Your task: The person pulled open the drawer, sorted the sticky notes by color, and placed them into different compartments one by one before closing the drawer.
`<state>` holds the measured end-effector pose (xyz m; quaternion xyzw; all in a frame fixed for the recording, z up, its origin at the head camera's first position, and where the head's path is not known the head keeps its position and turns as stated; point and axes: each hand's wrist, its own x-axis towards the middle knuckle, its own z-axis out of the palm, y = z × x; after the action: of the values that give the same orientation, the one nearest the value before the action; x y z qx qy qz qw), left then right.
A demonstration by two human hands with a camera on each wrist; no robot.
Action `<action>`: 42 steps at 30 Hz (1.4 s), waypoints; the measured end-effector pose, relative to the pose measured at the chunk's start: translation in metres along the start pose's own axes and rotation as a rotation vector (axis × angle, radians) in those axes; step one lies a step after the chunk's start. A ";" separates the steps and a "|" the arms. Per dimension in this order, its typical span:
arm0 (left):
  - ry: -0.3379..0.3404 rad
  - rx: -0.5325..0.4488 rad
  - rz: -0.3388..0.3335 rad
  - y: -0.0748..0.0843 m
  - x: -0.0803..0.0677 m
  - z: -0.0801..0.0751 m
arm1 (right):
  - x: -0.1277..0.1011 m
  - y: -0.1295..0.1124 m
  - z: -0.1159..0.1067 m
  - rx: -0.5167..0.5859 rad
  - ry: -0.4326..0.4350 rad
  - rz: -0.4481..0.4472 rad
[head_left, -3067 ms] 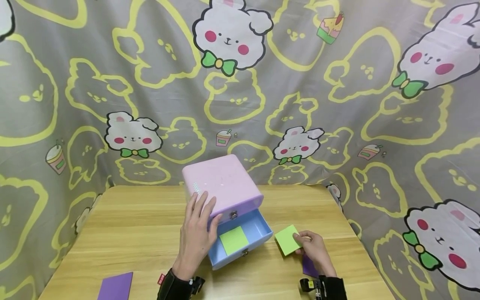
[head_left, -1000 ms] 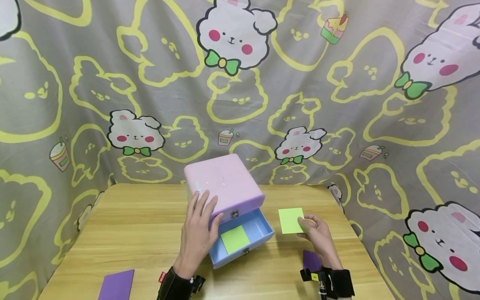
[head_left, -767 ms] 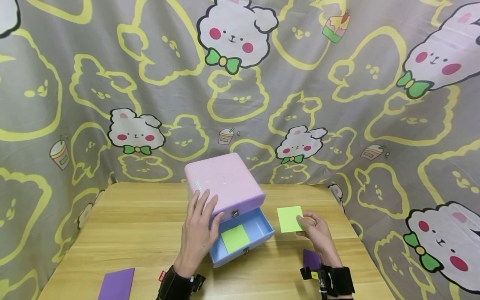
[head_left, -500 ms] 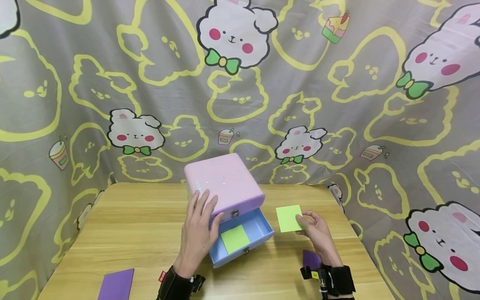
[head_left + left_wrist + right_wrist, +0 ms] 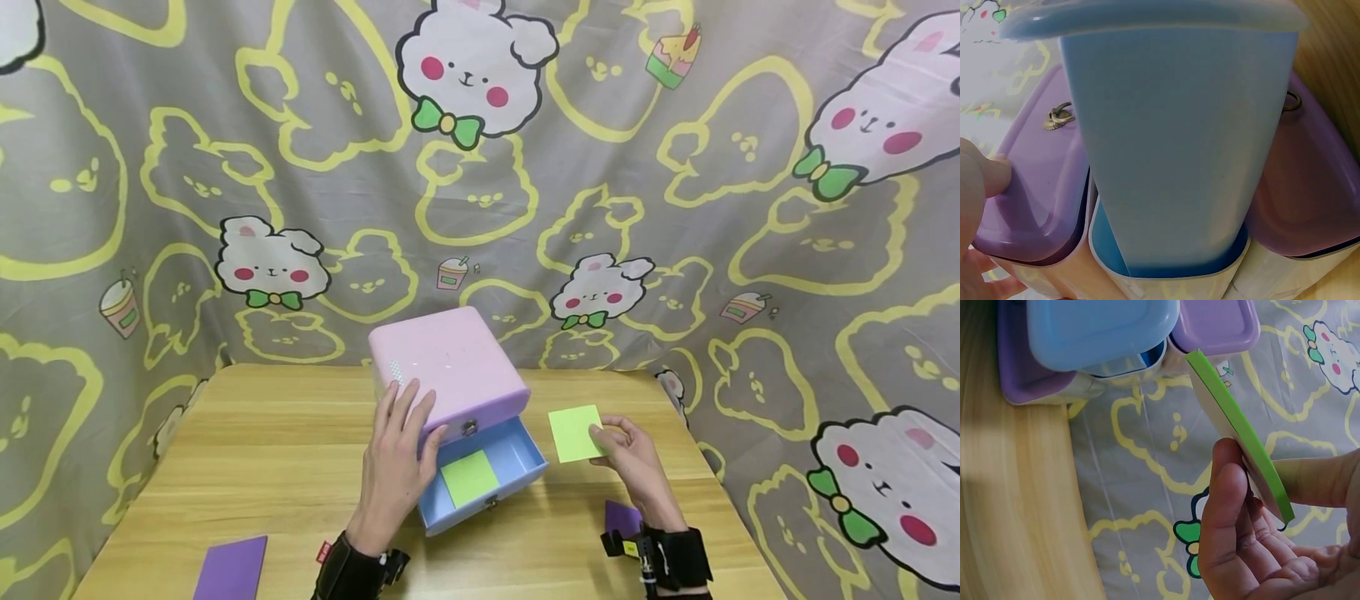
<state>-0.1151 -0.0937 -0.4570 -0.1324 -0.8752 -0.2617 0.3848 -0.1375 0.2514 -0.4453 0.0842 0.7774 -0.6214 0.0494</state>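
A small drawer cabinet [image 5: 442, 358] with a pink top stands turned on the table. Its blue middle drawer [image 5: 517, 454] is pulled out, and a green sticky-note pad [image 5: 470, 479] lies inside. My left hand [image 5: 396, 467] rests on the cabinet's near left corner, fingers extended over the top. In the left wrist view its thumb presses the purple top drawer [image 5: 1041, 169]. Right of the drawer, my right hand [image 5: 630, 454] holds a second green sticky-note pad [image 5: 575, 433] above the table. The right wrist view shows it edge-on, pinched between thumb [image 5: 1310, 481] and fingers.
One purple square [image 5: 230, 568] lies at the table's near left. Another purple piece [image 5: 621, 518] shows partly beneath my right wrist. A purple bottom drawer [image 5: 1310, 169] sits under the blue one. A patterned curtain [image 5: 480, 200] stands behind the wooden table [image 5: 300, 433].
My right hand has raised the sticky-note pad and turned its face toward the head camera, then shifted slightly left. The left hand and the drawer have stayed in place.
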 end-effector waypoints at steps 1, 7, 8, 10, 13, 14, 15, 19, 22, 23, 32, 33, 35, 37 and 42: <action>-0.001 0.001 0.001 0.000 0.000 0.000 | 0.000 -0.001 0.000 0.000 -0.004 -0.003; -0.007 0.004 0.004 0.001 0.001 0.000 | -0.001 -0.005 0.003 0.002 -0.011 -0.012; -0.009 0.003 0.003 0.001 0.001 -0.001 | -0.001 -0.006 0.003 0.004 -0.013 -0.013; -0.013 0.001 0.000 0.001 0.001 -0.001 | -0.001 -0.008 0.004 0.007 -0.018 -0.015; -0.019 -0.001 -0.005 0.002 0.001 -0.001 | -0.001 -0.010 0.005 0.010 -0.026 -0.019; -0.021 0.000 -0.007 0.002 0.001 -0.001 | -0.002 -0.011 0.006 0.012 -0.030 -0.018; -0.023 0.000 -0.009 0.002 0.001 -0.001 | -0.002 -0.012 0.006 0.013 -0.032 -0.018; -0.021 -0.001 -0.010 0.002 0.000 -0.001 | -0.002 -0.015 0.008 0.003 -0.041 -0.020; -0.015 -0.001 -0.008 0.001 0.001 -0.001 | -0.002 -0.016 0.011 -0.004 -0.043 -0.024; -0.012 -0.002 -0.007 0.001 0.001 -0.001 | -0.002 -0.017 0.012 -0.005 -0.044 -0.025; -0.010 -0.008 -0.008 0.001 0.000 -0.001 | -0.001 -0.018 0.022 0.005 -0.077 -0.032; -0.011 -0.009 -0.009 0.001 0.000 -0.001 | 0.000 -0.018 0.024 0.004 -0.082 -0.031; -0.013 -0.009 -0.011 0.001 0.000 -0.001 | 0.000 -0.018 0.026 0.000 -0.092 -0.037; -0.013 -0.008 -0.012 0.001 0.000 -0.001 | 0.000 -0.017 0.029 -0.001 -0.099 -0.042; -0.015 -0.006 -0.013 0.001 0.000 -0.001 | -0.001 -0.016 0.036 0.002 -0.109 -0.046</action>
<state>-0.1140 -0.0934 -0.4561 -0.1298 -0.8781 -0.2659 0.3759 -0.1412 0.2129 -0.4374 0.0324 0.7747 -0.6267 0.0772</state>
